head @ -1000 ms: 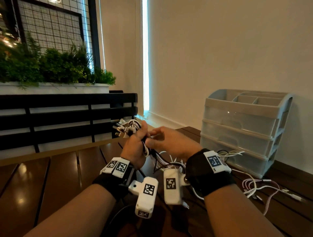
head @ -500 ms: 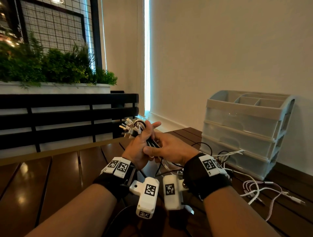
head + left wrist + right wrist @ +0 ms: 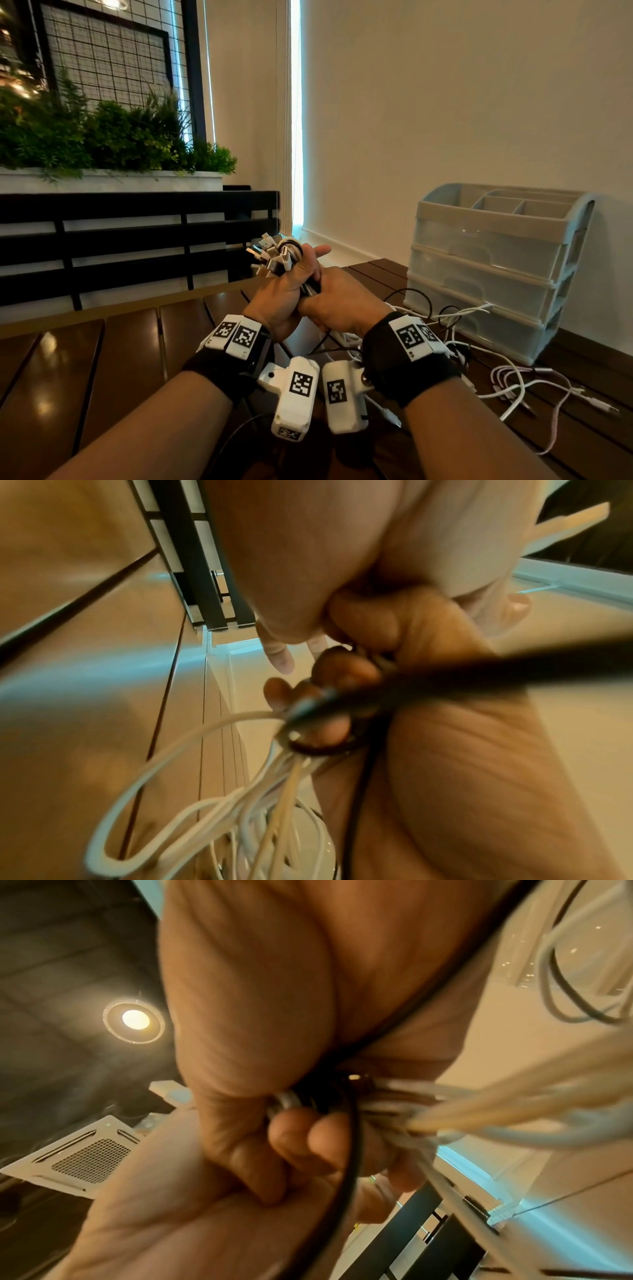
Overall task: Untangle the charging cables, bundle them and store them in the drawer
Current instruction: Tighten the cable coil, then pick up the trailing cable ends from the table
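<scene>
Hands meet above the slatted wooden table: our left hand wraps the gathered charging cables, forefinger stretched toward one o'clock, while our right hand curls round the same bunch just below it, the two touching. We count one bunch, white strands mixed with black; how many cables are in it we cannot tell. Plug ends fan out at eleven o'clock above the left fist. Loose lengths trail across the table at four o'clock, toward one drawer unit of three translucent drawers, all pushed in, with a divided tray on top, standing at three o'clock against the wall. The head view alone shows that unit and the two wrist cameras. The left wrist view adds white cables hanging in loops beneath the fist and a black cable crossing close to the lens. The right wrist view alone shows one round ceiling lamp and one ceiling vent, plus fingers folded over the bunch.
</scene>
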`<state>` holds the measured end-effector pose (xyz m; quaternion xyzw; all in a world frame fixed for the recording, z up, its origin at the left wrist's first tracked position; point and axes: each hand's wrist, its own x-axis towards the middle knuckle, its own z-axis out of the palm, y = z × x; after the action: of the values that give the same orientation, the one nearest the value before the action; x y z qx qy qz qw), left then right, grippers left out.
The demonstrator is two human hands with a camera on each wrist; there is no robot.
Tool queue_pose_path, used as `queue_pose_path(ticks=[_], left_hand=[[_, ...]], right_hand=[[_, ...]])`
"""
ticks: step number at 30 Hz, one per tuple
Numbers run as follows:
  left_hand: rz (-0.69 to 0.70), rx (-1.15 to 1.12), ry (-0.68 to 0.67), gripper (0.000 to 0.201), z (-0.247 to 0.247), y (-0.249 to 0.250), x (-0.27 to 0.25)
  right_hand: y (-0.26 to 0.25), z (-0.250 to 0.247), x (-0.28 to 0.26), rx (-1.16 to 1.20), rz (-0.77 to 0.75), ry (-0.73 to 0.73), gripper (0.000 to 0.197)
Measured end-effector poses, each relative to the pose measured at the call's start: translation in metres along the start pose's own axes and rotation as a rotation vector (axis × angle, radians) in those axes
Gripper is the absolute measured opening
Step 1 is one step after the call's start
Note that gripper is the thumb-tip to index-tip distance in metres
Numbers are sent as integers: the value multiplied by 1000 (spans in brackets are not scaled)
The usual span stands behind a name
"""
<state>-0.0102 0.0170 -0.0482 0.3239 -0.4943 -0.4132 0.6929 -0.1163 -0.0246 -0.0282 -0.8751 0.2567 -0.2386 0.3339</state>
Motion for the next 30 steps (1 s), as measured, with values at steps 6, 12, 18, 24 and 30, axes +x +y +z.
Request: queue_pose_path(ticks=[6, 12, 18, 24, 30], left_hand=[[-63, -27, 89, 57, 6, 1, 1], [-64, 17, 32, 40, 4, 2, -1], [-47, 69, 13, 94, 3, -6, 1], [-95, -15, 104, 81, 8, -6, 3], [-210, 205, 57, 51, 20, 4, -3]], right_hand=[[-2, 1, 6, -87, 0, 95, 9], [1, -3, 0, 67, 82, -65, 4], [-2, -6, 0, -12, 143, -9, 18], [-7, -7, 1, -147, -37, 162, 14], [5, -8, 5, -493, 20, 346, 19]])
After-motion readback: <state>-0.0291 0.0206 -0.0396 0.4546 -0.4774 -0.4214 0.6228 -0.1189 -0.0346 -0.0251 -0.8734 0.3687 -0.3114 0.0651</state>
